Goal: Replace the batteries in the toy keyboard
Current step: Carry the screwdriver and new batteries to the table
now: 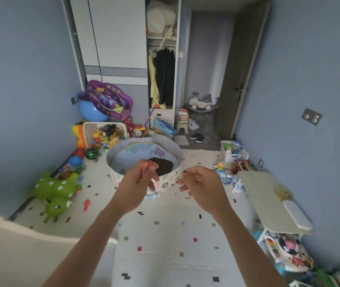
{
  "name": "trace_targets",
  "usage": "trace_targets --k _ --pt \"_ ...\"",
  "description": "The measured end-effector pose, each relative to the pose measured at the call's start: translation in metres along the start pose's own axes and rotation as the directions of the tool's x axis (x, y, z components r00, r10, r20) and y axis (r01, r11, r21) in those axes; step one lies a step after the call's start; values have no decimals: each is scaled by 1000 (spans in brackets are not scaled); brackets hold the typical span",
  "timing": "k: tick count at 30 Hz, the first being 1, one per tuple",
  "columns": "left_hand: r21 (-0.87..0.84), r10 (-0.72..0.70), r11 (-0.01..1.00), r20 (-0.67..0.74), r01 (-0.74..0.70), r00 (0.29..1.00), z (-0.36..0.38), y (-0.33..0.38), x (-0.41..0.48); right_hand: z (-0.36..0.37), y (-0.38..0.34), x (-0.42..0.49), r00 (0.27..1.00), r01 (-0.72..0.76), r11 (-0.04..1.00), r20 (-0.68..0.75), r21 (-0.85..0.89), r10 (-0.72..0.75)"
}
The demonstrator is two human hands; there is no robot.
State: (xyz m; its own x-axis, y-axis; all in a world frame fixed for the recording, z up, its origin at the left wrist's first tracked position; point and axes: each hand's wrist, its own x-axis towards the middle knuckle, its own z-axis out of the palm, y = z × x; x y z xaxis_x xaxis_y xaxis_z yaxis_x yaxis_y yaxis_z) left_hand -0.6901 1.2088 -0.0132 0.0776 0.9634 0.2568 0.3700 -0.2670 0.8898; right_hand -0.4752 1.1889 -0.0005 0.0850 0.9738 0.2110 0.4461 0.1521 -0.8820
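left hand (138, 181): raised above the floor mat (165, 235), fingers curled round the red batteries (145, 168)
batteries: in the left hand, seen against the near wall of the round playpen (173, 148)
right hand (200, 183): beside the left, not touching it, fingers pinching a thin screwdriver (181, 165)
screwdriver: shaft tilted up and left
toy keyboard: cannot tell which toy it is
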Motion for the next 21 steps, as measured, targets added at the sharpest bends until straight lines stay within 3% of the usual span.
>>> trace_targets --k 4,12,18,21 --pt "47 30 998 23 -31 999 19 -21 112 9 24 107 999 -12 1000 -35 18 13" --pt "298 119 942 129 -153 984 65 -23 344 -23 71 308 984 -70 997 -165 -43 62" --pt "278 108 943 254 -180 961 179 -38 490 -83 141 429 942 -137 989 -315 -54 113" --pt "234 189 934 323 -272 927 254 -35 557 -125 184 487 917 -152 988 -379 -37 126"
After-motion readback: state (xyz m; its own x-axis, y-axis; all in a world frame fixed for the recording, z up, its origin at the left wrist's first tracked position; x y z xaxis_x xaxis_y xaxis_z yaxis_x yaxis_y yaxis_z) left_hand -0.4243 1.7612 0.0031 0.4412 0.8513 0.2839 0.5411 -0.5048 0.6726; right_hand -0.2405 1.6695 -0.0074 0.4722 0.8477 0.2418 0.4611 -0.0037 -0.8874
